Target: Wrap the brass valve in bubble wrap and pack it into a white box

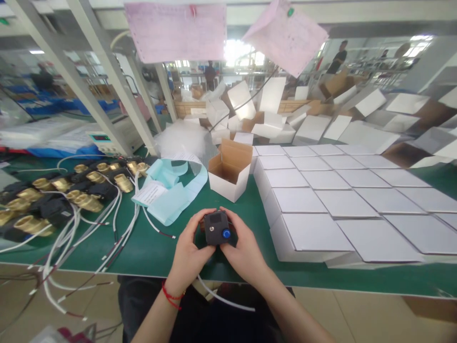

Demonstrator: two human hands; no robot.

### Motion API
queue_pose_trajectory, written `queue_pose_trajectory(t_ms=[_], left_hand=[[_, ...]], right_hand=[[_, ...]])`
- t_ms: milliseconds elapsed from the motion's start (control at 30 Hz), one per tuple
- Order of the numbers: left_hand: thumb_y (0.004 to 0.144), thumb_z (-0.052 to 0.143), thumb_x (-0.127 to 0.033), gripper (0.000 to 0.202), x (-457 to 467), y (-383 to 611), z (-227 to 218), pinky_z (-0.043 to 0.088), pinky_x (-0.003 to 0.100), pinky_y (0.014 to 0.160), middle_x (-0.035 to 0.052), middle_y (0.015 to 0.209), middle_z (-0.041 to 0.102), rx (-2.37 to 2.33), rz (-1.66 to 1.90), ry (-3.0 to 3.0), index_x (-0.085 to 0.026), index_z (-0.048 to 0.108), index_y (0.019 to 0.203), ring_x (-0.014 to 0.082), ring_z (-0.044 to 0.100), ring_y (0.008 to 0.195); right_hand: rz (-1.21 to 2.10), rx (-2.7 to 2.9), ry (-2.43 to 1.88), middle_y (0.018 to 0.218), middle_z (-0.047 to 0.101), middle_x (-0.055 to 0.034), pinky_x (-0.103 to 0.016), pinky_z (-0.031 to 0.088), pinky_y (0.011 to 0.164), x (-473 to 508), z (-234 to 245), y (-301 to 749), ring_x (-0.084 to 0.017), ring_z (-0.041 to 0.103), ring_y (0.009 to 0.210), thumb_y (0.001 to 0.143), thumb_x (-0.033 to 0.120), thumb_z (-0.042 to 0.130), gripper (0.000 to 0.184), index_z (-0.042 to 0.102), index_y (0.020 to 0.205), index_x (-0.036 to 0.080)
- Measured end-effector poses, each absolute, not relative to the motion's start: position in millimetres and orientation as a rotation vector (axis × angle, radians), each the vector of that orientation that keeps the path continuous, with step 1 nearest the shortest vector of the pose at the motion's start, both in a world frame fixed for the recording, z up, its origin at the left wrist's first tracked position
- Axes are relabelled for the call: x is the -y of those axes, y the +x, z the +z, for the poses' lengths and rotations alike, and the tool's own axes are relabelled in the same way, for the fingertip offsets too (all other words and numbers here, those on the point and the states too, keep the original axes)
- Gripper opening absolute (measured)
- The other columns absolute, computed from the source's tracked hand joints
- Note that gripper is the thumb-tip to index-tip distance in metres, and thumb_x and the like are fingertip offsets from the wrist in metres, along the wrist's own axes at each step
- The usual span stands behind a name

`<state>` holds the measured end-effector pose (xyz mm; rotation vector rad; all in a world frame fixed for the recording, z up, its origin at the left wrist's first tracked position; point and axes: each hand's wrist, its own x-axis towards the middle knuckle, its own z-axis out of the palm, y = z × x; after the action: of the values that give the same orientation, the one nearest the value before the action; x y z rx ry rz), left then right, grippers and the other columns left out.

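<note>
Between both hands, just above the green table's front part, is a motorized valve [217,227] with a black square housing, a blue round knob and a small silver button on its face. My left hand [190,245] is closed on its left side, thumb at the lower edge. Gripping the right side is my right hand [243,243], its thumb also at the lower edge. A white cable [224,300] hangs below the hands toward the lap. Beyond the valve stands an open white box [228,186] with a brown inside.
Several brass valves with black housings [87,200] lie at left, their white cables over the edge. Light-blue label strips [174,200] lie beside them. Rows of closed white boxes [332,200] fill the right; loose open boxes [307,124] are heaped behind. Pink sheets [176,31] hang above.
</note>
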<state>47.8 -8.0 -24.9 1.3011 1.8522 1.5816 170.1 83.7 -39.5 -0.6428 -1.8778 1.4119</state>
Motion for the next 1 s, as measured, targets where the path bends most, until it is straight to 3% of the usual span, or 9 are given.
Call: queue_pose_trajectory(t_ms=[300, 467, 633, 800, 1000], left_hand=[[0.071, 0.061, 0.001, 0.07, -12.2, 19.9, 92.1, 0.047, 0.031, 0.107, -0.0031, 0.136, 0.063, -1.724, 1.869, 1.75, -0.037, 0.061, 0.13, 0.0203, 0.057, 0.129], [0.069, 0.062, 0.001, 0.071, -29.6, 2.3, 136.8, 0.042, 0.037, 0.115, -0.0022, 0.137, 0.064, -1.675, 1.992, 1.812, -0.036, 0.062, 0.129, 0.0226, 0.056, 0.131], [0.072, 0.066, -0.005, 0.064, -48.3, -12.0, 156.4, 0.043, 0.039, 0.115, -0.0024, 0.137, 0.065, -1.635, 2.017, 1.852, -0.038, 0.064, 0.127, 0.024, 0.056, 0.132], [0.068, 0.063, -0.002, 0.07, -66.4, -23.2, 162.0, 0.048, 0.036, 0.111, -0.0007, 0.14, 0.063, -1.577, 2.007, 1.985, -0.037, 0.063, 0.129, 0.0257, 0.056, 0.134], [0.077, 0.068, -0.01, 0.057, -78.0, -25.2, 155.9, 0.044, 0.046, 0.117, 0.0055, 0.141, 0.062, -1.553, 2.018, 1.992, -0.032, 0.063, 0.129, 0.0304, 0.056, 0.134]], right_hand=[[1.236, 1.613, -0.323, 0.135, 0.067, -0.0065, -0.037, 0.054, 0.108, -93.4, 76.3, 132.3, -0.023, 0.063, 0.125, 0.074, 0.009, 0.059, 0.061, 0.058, 0.132, 0.024], [1.194, 1.484, -0.211, 0.136, 0.066, -0.0076, -0.035, 0.058, 0.103, -107.2, 114.2, 106.3, -0.024, 0.063, 0.127, 0.075, 0.011, 0.06, 0.061, 0.058, 0.134, 0.024], [1.176, 1.425, -0.162, 0.141, 0.062, -0.0079, -0.043, 0.051, 0.112, -126.3, 127.4, 85.3, -0.027, 0.06, 0.13, 0.076, 0.015, 0.063, 0.062, 0.057, 0.137, 0.026], [1.07, 1.334, -0.074, 0.139, 0.063, -0.0093, -0.045, 0.049, 0.113, -144.6, 127.4, 70.7, -0.028, 0.061, 0.13, 0.082, 0.02, 0.063, 0.055, 0.058, 0.136, 0.026], [1.093, 1.369, -0.007, 0.145, 0.059, -0.0099, -0.045, 0.05, 0.113, -157.3, 125.2, 68.8, -0.029, 0.059, 0.132, 0.084, 0.02, 0.062, 0.057, 0.053, 0.139, 0.028]])
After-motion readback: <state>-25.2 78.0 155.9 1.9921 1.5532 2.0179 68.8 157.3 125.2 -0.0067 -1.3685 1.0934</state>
